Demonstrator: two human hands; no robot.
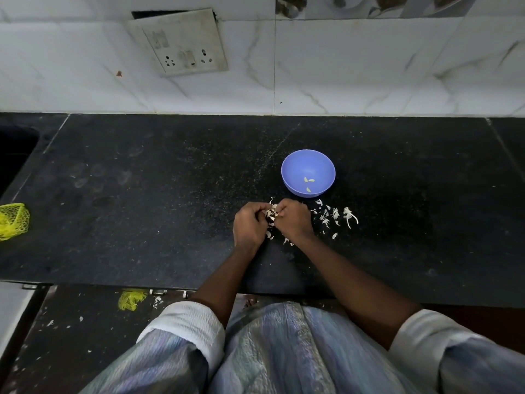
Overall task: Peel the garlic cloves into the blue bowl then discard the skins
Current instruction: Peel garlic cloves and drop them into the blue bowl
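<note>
So both hands are curled tight around the garlic (272, 213); left hand (250, 224) and right hand (294, 220) pinch it between fingertips; blue bowl (308, 172) sits just beyond the knuckles; skins (335, 217) scattered right of them.

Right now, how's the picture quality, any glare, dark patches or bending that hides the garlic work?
Head view: wide-angle bending curves the counter edges; dim light, with a soft sheen on the wall tiles; the blue bowl and skins read clearly; the garlic between the left hand and right hand is mostly hidden.
</note>
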